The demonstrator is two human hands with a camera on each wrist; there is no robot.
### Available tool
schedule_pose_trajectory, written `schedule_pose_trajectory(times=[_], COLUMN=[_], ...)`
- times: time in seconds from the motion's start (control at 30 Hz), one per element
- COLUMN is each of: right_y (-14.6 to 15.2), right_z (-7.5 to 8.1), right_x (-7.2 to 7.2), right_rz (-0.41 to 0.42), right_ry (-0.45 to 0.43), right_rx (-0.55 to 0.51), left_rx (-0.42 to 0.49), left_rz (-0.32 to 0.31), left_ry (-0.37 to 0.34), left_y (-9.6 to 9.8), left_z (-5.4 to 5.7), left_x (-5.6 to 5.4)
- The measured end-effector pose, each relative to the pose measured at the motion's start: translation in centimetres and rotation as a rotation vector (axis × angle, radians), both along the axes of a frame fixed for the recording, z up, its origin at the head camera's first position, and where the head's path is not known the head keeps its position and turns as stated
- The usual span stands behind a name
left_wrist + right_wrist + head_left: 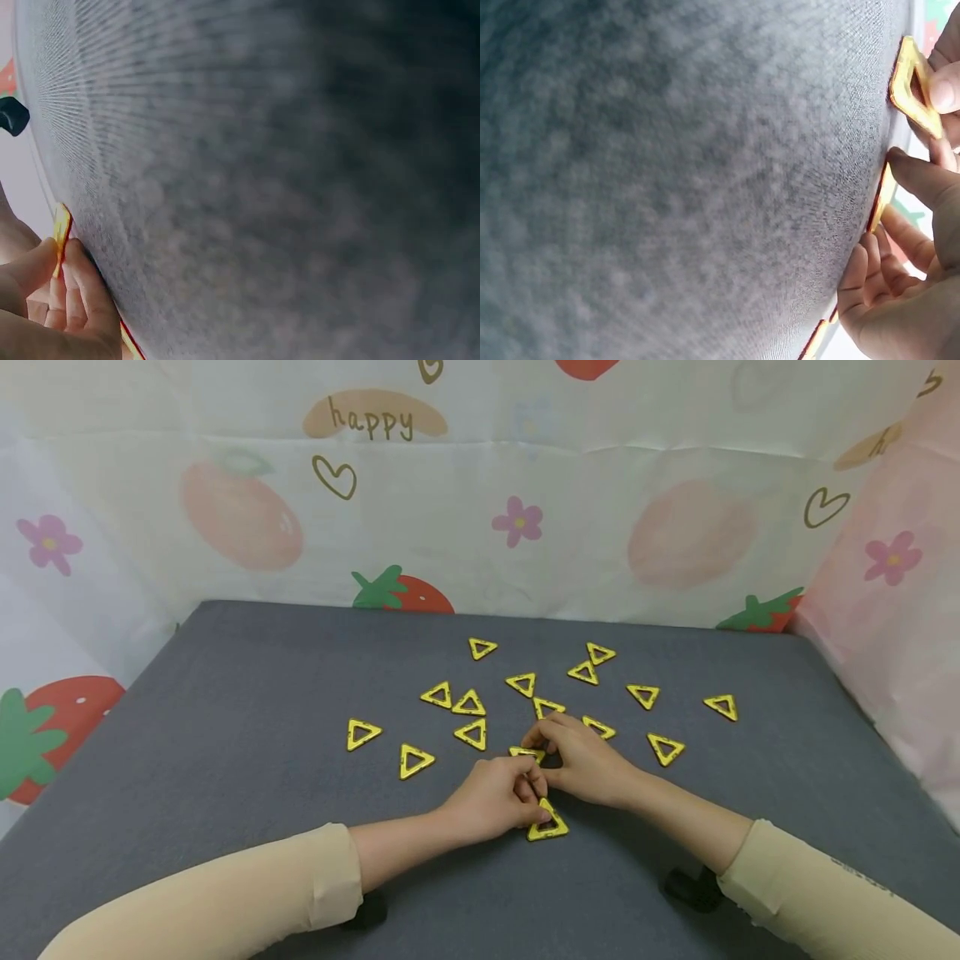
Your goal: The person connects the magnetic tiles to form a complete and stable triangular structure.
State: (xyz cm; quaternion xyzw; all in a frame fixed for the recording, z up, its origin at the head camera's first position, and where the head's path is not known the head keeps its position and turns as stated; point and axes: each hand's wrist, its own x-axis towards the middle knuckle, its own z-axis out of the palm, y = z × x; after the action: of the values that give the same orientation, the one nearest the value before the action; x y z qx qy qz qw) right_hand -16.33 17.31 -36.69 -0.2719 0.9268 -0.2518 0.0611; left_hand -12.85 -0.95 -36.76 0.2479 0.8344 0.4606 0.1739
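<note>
My left hand [495, 797] pinches a yellow triangular tile [548, 832] with an open centre between thumb and fingers. In the left wrist view that tile [62, 232] stands up between thumb and fingertips. Just beyond, my right hand [588, 762] grips a second yellow triangular tile [517, 751] by its edges; the left hand partly covers it. The right wrist view shows this tile [883, 196] low along the table between thumb and fingers, with the left hand's tile [907, 84] tilted above it. Another triangular tile [547, 707] lies right behind the right hand's fingers.
Several more yellow triangular tiles lie scattered over the grey table [262, 693], such as one at the left [415, 761], one at the right [664, 749] and one at the back [482, 648]. A printed cloth [465, 510] hangs behind the table.
</note>
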Motion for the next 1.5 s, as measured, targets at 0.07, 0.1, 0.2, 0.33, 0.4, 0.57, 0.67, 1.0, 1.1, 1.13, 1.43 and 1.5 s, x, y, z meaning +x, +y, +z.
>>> schedule_pose_trajectory(times=[0.07, 0.1, 0.2, 0.33, 0.4, 0.57, 0.67, 1.0, 1.1, 1.13, 1.43, 1.5], right_y=[0.0, 0.0, 0.1, 0.3, 0.3, 0.3, 0.3, 0.3, 0.2, 0.2, 0.3, 0.3], right_z=[0.0, 0.0, -0.1, -0.1, 0.0, 0.0, 0.0, 0.0, 0.0, 0.0, -0.1, -0.1], right_x=[0.0, 0.0, 0.0, 0.0, 0.1, 0.1, 0.1, 0.1, 0.1, 0.1, 0.0, -0.1], right_rz=[-0.001, 0.001, -0.006, -0.012, -0.014, -0.014, -0.016, -0.017, -0.019, -0.020, -0.016, -0.024], right_ry=[0.004, 0.011, 0.020, 0.023, 0.018, 0.004, 0.001, 0.004, 0.004, 0.004, 0.004, -0.013], right_rx=[0.000, 0.001, 0.008, 0.012, 0.009, 0.005, 0.002, 0.004, 0.000, -0.001, -0.014, -0.030], left_rx=[-0.022, -0.033, -0.062, -0.090, -0.097, -0.087, -0.083, -0.102, -0.117, -0.120, -0.124, -0.121], left_rz=[0.003, 0.003, 0.003, -0.001, -0.008, -0.054, -0.092, -0.148, -0.147, -0.147, -0.148, -0.152], left_ry=[0.033, 0.050, 0.093, 0.139, 0.139, 0.077, 0.060, 0.057, 0.068, 0.072, 0.104, 0.112], left_y=[0.2, 0.2, 0.3, 0.3, 0.2, -0.5, -0.9, -1.2, -1.2, -1.2, -1.3, -1.4], left_z=[0.0, -0.1, -0.2, -0.3, -0.2, -0.2, -0.2, -0.4, -0.4, -0.5, -0.6, -0.6], left_x=[0.0, 0.0, -0.1, -0.1, -0.1, 0.0, -0.1, -0.5, -0.5, -0.5, -0.4, -0.4])
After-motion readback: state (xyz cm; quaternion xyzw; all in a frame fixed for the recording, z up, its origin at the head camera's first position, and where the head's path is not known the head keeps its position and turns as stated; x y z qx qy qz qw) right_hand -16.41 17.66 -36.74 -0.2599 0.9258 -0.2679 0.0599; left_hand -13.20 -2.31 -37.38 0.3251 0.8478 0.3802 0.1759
